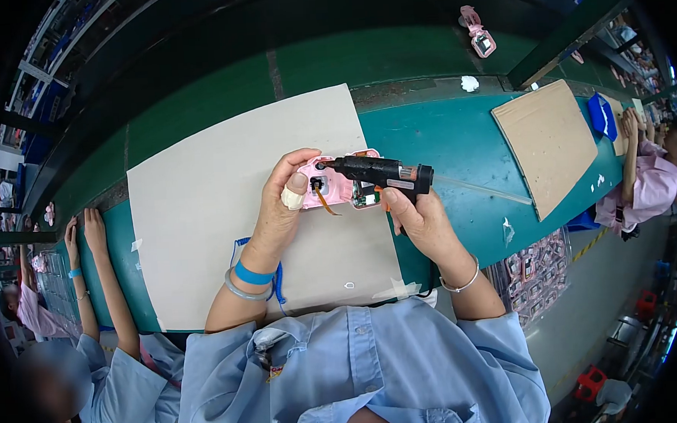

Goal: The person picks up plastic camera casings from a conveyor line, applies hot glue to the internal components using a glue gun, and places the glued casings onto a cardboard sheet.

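My left hand, its thumb wrapped in a white covering, holds a pink plastic housing over the grey sheet. Inside the housing are a small black part and an orange ribbon cable; a green circuit board shows in its right half. My right hand is closed around a black glue gun, whose nozzle points left at the housing's upper left part. A clear glue stick sticks out behind the gun. Whether the nozzle touches the housing is unclear.
The grey sheet lies on the green table. At right are brown cardboard and a tray of pink parts. Another pink unit sits at the back. Co-workers' arms rest at left; another person is at right.
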Tool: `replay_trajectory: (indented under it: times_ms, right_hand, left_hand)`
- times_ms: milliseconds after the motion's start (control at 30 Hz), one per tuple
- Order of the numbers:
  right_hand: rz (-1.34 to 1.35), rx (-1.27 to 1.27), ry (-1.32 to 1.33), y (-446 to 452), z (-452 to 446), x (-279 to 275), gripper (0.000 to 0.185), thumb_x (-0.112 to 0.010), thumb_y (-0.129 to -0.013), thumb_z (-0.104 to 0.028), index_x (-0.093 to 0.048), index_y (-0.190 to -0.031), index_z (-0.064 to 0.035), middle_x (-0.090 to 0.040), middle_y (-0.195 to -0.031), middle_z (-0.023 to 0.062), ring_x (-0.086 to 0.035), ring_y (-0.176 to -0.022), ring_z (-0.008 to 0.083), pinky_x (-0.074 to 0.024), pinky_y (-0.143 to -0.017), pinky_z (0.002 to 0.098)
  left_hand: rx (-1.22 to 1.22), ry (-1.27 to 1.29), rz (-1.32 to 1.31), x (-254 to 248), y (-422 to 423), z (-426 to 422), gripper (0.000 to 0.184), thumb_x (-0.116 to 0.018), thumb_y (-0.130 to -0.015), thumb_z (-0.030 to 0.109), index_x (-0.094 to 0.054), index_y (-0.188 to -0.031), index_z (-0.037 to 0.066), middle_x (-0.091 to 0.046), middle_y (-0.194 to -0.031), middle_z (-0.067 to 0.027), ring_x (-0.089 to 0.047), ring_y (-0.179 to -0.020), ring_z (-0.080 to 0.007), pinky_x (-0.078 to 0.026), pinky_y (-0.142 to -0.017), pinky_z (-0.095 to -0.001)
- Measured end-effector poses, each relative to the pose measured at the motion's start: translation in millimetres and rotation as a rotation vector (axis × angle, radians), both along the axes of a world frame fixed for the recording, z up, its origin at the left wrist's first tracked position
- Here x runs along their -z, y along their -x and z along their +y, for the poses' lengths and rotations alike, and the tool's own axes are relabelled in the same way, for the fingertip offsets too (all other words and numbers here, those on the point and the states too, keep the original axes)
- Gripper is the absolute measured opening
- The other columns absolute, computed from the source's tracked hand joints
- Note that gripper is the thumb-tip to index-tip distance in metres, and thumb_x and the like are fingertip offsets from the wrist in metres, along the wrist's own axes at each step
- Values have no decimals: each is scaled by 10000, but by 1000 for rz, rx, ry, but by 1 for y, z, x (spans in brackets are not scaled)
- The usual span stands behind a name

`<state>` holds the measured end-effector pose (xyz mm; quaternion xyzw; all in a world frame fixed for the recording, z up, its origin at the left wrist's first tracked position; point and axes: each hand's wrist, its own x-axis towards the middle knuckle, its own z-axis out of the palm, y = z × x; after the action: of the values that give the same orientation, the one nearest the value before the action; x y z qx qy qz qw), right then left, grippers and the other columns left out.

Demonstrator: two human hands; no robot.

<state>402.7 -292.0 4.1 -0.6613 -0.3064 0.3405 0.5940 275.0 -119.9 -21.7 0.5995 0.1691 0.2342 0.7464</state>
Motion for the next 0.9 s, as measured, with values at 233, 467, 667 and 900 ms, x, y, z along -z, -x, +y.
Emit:
replay_trajectory:
  times_ms: [233,467,667,900]
  right_hand:
    - [-106,-6,-15,-1,1,2,210,-540,-916,-229,-548,-947,-22,-542,-713,32,-448,-490,75,-370,-428,195]
    - [-159,-13,-38,-1,0,6,229,-547,-912,-235,-536,-984,-17,-532,-705,23,-446,-503,73,-370,-436,191]
    - [-170,-27,7,-1,-2,4,233,-552,-909,-231,-530,-1002,-18,-524,-699,20,-444,-513,72,-370,-443,191]
    - [-200,-52,61,0,-6,-1,222,-553,-909,-224,-533,-994,-20,-518,-693,18,-448,-521,76,-356,-446,190]
  left_hand:
    - [12,-40,43,0,1,1,622,-514,-865,578,-488,-1202,57,-525,-1128,-112,-513,-1059,-198,-417,-905,-300]
    - [8,-41,45,-1,0,1,620,-517,-864,578,-492,-1201,59,-526,-1125,-110,-515,-1057,-197,-416,-905,-301]
    - [13,-35,44,-1,1,1,609,-520,-867,567,-493,-1201,58,-536,-1116,-110,-523,-1048,-197,-420,-902,-303]
    - [11,-38,41,-1,1,0,570,-530,-880,528,-496,-1198,57,-548,-1106,-110,-535,-1032,-196,-431,-890,-300]
